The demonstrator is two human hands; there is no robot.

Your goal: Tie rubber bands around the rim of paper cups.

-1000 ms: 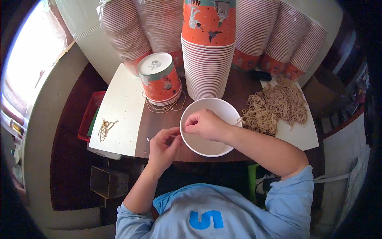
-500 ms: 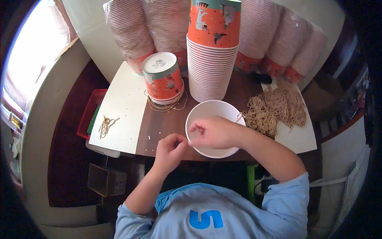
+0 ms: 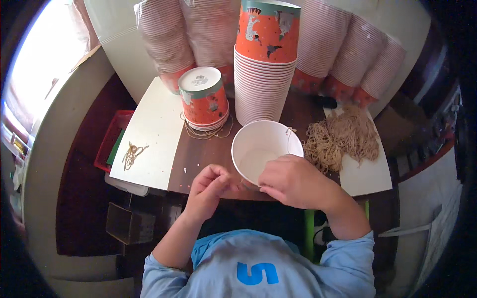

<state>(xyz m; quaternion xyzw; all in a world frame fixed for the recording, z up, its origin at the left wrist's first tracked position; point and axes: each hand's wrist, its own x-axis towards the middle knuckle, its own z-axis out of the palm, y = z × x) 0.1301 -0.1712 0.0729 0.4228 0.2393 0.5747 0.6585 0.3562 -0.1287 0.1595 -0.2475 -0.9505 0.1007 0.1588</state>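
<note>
A white-lined paper bucket [image 3: 251, 149] stands at the table's front edge, its mouth facing up toward me. A thin tan cord [image 3: 290, 131] is looped through its right rim and hangs down inside. At the bucket's near rim is my right hand [image 3: 298, 183], fingers bent and closed; what they hold is hidden. My left hand [image 3: 207, 191] is just left of the bucket, thumb and forefinger pinched together. Something thin, perhaps a cord end, shows between the two hands, too small to name surely.
Behind the bucket rises a tall stack of orange paper buckets [image 3: 266, 74]. Left of it, a shorter upside-down stack [image 3: 203, 102] has cords around its base. A tangled heap of tan cords [image 3: 340, 136] lies at right, a small cord bunch [image 3: 133, 155] at left. Wrapped bucket stacks [image 3: 323, 39] line the back.
My right hand has moved right and toward me, from over the bucket's mouth to its near rim. The hands are farther apart. The cord on the right rim now shows more fully.
</note>
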